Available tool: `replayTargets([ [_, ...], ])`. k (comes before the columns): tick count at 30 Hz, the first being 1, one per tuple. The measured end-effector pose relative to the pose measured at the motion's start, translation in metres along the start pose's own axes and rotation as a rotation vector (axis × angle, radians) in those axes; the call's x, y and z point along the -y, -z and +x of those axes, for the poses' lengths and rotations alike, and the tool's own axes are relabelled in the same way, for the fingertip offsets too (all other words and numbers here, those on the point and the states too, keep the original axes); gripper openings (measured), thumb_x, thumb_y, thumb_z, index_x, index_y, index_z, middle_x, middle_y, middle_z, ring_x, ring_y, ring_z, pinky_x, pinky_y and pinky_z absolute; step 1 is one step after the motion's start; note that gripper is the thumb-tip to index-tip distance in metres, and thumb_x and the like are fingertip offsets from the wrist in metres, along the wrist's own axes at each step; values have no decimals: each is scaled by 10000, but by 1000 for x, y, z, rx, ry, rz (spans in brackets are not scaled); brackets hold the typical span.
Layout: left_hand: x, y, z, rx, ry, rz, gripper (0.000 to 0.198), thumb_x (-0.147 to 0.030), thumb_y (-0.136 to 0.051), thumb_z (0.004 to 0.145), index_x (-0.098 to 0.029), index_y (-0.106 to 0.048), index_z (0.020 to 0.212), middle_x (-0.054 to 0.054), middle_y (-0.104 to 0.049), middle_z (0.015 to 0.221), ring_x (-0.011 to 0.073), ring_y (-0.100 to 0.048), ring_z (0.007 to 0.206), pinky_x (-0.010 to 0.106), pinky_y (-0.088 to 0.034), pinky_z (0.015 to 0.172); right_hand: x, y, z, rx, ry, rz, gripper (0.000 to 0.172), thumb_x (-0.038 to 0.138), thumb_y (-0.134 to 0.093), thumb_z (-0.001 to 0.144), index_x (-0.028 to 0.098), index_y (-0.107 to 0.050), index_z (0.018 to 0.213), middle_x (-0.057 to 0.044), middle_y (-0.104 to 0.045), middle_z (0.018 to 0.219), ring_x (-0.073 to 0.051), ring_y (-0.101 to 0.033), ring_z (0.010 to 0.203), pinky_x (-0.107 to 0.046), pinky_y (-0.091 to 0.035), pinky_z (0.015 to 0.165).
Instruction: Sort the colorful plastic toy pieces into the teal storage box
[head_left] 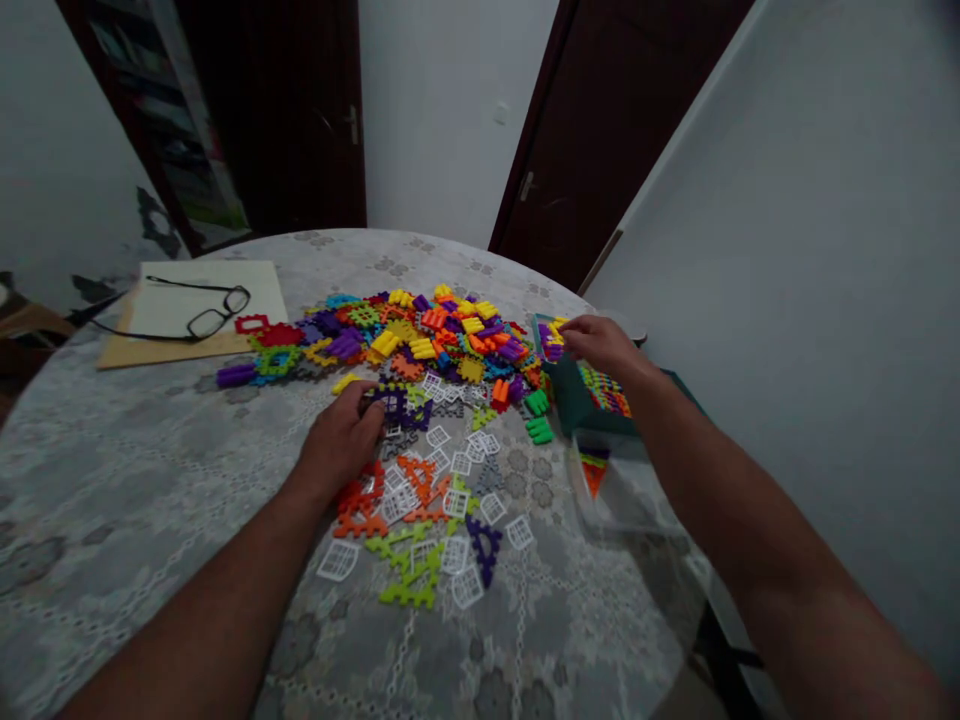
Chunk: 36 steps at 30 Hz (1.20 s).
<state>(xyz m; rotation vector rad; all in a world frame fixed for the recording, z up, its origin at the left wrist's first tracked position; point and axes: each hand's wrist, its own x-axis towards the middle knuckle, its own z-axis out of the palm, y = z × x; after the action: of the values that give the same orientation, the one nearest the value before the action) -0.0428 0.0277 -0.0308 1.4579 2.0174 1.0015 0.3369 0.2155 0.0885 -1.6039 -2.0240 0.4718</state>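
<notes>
My left hand is closed at the near side of the heap, thumb and fingers on a dark purple interlocking building piece. My right hand reaches to the far end of the box, fingers bent together at a small compartment of purple and yellow connector pieces; whatever is between its fingertips is hidden. Between my arms lie white lattice window pieces, lime green triangles, orange-red pieces and a purple triangle. Two green connectors sit beside the box.
A large heap of coloured toothed pieces spreads across the table's middle. The dark green box holds rows of coloured pieces; a clear plastic tray with triangles stands nearer. Eyeglasses rest on paper at left. A wall rises close at right.
</notes>
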Motion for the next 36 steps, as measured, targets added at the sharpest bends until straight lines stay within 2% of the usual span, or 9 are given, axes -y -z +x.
replayTargets([
  [4,-3,-1,-1,-3,-11,-23,454,-408,-534,981,-259,-634,1398,-15,-757,788,240,-734,808,312,-480,750,46,-15,-84,236,224,-337,189,266,-615,1028,195,-780,1086,-114,-795,1084,-230,-723,975,-316,-541,882],
  [7,-3,-2,0,-7,-26,-19,441,-397,-533,976,-259,-647,1379,-9,-754,793,241,-728,805,311,-478,747,74,-47,-140,232,84,-516,317,343,-590,1058,165,-715,1289,-193,-751,1255,-295,-722,1111,-380,-545,961],
  [10,-2,-2,0,-5,-38,3,449,-388,-525,974,-248,-641,1385,6,-764,826,245,-726,812,313,-486,750,84,-84,-168,157,-131,-576,503,382,-564,1070,121,-565,1500,-280,-620,1466,-315,-734,1144,-395,-558,952],
  [13,-2,-2,1,-1,-56,21,445,-378,-507,983,-234,-632,1385,22,-772,854,247,-731,833,317,-499,776,81,-108,-171,126,-267,-568,506,283,-504,1078,58,-510,1531,-332,-614,1432,-316,-751,1123,-387,-563,934],
  [16,-3,-2,1,3,-71,30,425,-363,-490,989,-235,-635,1367,31,-772,864,250,-730,845,327,-499,793,72,-119,-165,116,-327,-565,443,216,-477,1066,44,-563,1466,-317,-654,1324,-315,-758,1092,-388,-568,918],
  [23,-2,-4,1,1,-74,12,414,-358,-494,985,-246,-640,1356,35,-774,873,250,-722,819,332,-500,786,60,-130,-165,54,-208,-491,347,293,-581,1028,153,-650,1337,-201,-668,1274,-285,-721,1102,-356,-546,929],
  [30,-3,-2,0,9,-65,39,430,-357,-486,989,-240,-625,1379,45,-776,889,257,-724,840,331,-494,782,54,-135,-141,-277,-131,-365,429,241,-552,1014,121,-607,1423,-210,-603,1365,-293,-658,1222,-365,-531,1035],
  [33,-3,-2,0,5,-60,36,422,-365,-488,990,-243,-628,1369,38,-774,879,253,-722,824,330,-496,781,50,-139,-129,-255,-204,-387,428,239,-576,1006,96,-605,1409,-256,-528,1482,-307,-655,1271,-374,-533,1049],
  [36,-3,-3,1,9,-69,27,426,-367,-488,990,-250,-626,1376,31,-772,875,251,-721,824,332,-499,788,48,-144,-125,-156,-311,-429,470,304,-624,1005,121,-576,1435,-251,-557,1450,-324,-692,1223,-405,-555,1014],
])
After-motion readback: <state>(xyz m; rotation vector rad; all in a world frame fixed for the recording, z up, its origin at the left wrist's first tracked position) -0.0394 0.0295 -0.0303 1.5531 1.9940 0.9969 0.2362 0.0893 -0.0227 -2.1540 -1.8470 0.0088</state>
